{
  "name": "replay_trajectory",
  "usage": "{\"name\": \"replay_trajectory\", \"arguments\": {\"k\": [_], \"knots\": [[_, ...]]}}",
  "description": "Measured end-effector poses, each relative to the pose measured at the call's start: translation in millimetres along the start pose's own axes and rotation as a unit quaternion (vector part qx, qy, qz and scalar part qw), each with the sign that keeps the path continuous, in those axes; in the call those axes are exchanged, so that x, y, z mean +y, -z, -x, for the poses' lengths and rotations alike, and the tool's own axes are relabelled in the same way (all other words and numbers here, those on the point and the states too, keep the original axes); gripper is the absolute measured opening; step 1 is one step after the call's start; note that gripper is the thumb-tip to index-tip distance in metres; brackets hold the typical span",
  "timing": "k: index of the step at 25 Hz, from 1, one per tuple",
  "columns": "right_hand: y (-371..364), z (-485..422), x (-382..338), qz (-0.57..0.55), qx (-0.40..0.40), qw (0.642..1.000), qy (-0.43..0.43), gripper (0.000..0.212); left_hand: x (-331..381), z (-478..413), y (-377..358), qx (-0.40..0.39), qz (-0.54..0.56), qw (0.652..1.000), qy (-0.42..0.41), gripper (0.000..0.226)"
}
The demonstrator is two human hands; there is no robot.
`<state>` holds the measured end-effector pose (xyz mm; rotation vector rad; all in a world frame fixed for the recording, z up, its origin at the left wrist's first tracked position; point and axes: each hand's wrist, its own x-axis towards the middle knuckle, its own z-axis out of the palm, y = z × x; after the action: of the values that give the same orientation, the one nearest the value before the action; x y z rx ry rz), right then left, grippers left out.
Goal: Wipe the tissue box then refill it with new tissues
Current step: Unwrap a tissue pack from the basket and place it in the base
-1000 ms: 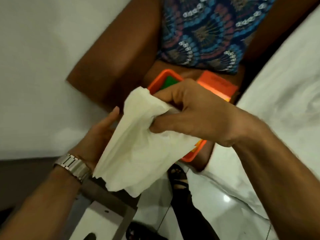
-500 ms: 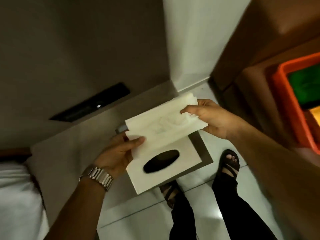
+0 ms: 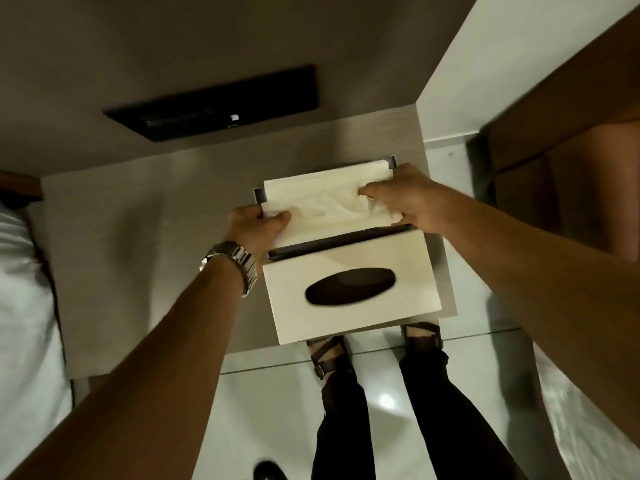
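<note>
A stack of cream tissues [image 3: 325,206] lies in the open tissue box base [image 3: 393,161], whose dark corners show at its left and right ends. My left hand [image 3: 256,226] grips the stack's left end; a metal watch is on that wrist. My right hand [image 3: 408,199] pinches the stack's right end. The white lid [image 3: 349,289] with a dark oval slot lies flat just in front of the base, near the table's front edge.
The grey bedside table [image 3: 138,244] carries the box at its right end. A black panel [image 3: 214,105] is set in the wall behind. A white bed [image 3: 24,306] lies left, white bedding [image 3: 568,410] right. My sandalled feet [image 3: 329,351] stand on glossy floor.
The view swung from an orange container to the bedside table. Both hands carried the tissue stack over the white lid and lowered it onto the open box base.
</note>
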<state>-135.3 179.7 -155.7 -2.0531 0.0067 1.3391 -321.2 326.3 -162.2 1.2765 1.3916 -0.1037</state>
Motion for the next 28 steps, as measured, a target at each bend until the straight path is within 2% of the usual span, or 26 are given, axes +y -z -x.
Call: {"name": "replay_trajectory", "arguments": {"k": [4, 7, 11, 15, 21, 25, 28], "knots": [[-7.2, -9.7, 4.2, 0.117, 0.052, 0.992, 0.018, 0.047, -9.8, -19.2, 1.1, 0.019, -0.072, 0.997, 0.022, 0.022], [-6.7, -12.4, 5.5, 0.170, 0.096, 0.980, 0.044, 0.061, -13.9, -26.8, -0.9, 0.020, -0.107, 0.993, 0.048, 0.040], [-6.6, -12.3, 6.0, 0.236, 0.149, 0.956, 0.091, 0.066, -13.4, -26.7, -7.3, 0.068, -0.096, 0.991, 0.060, 0.057], [-7.4, -15.1, 12.2, 0.313, 0.183, 0.925, 0.111, 0.065, -7.8, -21.4, -15.1, 0.145, -0.105, 0.982, 0.053, 0.061], [-2.9, -18.7, 11.7, 0.299, 0.168, 0.935, 0.093, 0.062, -10.2, -14.8, -16.6, 0.144, -0.095, 0.984, 0.035, 0.055], [8.5, -9.2, 11.2, 0.244, 0.174, 0.946, 0.124, 0.042, -3.6, -9.7, 0.9, 0.129, -0.075, 0.987, 0.059, 0.045], [17.6, 12.3, 20.3, 0.146, 0.209, 0.956, 0.147, 0.032, -9.0, 6.5, 13.4, 0.149, -0.059, 0.986, 0.040, 0.035]]}}
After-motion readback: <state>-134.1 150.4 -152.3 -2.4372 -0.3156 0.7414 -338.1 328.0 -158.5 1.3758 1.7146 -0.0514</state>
